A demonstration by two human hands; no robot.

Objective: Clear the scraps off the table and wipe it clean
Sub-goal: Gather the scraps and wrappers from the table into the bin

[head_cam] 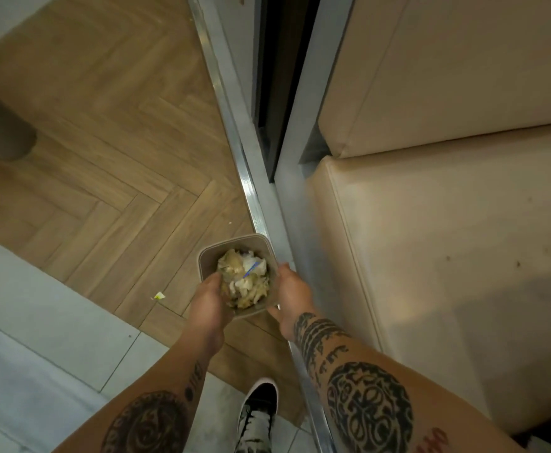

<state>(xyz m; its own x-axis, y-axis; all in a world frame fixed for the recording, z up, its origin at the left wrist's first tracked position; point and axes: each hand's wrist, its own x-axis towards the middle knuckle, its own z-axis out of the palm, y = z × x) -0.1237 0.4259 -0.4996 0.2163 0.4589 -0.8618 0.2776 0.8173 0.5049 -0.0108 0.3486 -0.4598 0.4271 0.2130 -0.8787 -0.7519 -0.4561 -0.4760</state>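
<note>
- Tattooed forearms are seen nearest the lens, with a black-and-white shoe [257, 416] on the floor between them.
- Left hand [207, 304] is closed on the near left side of a bin [235, 246]; its fingers are curled over the rim.
- Right hand [292, 294] is closed on the bin's right side, thumb at the rim. Both grips are on the same bin.
- Bin is held low over the wood floor, just beside a metal strip [249, 191] and a beige bench seat [447, 256]. Desk is not in view.
- Scraps [243, 277] are piled nearly to the rim: crumpled white paper, brownish-green bits, one thin blue strip on top.
- One small yellow-white scrap [159, 296] is left on the floor, well apart from the bin on the left.
- Judged step: scraps are collected and the bin is being handled; wiping is not yet done.
- To be done well: bin kept level, since the load sits high and a tilt would likely spill the top pieces.
- Both hands are best kept on opposite sides until the bin is set down.
- Floor scrap should be picked up too.
</note>
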